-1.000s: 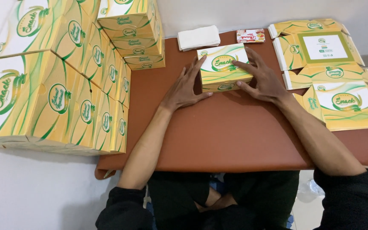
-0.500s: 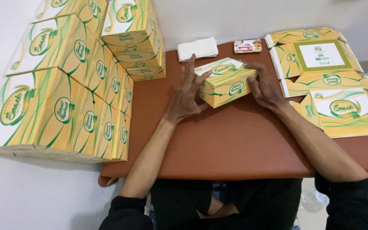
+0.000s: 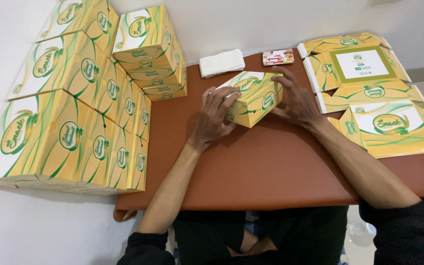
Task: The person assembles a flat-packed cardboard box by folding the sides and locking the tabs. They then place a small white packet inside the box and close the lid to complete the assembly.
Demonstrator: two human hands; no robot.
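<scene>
Between both hands' grip, L point(image 3: 215, 117) & R point(image 3: 295, 100), closed on tilted snack box point(image 3: 251, 97).

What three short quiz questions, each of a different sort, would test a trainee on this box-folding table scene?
1. True or false: both hands grip the yellow-green box.
2. Which side holds the flat unfolded boxes: A left, B right?
3. What white thing lies beyond the held box?

Key: 1 true: left hand and right hand both clasp it. 2 B; the folded box stacks stand left. 3 a white napkin pile.
</scene>
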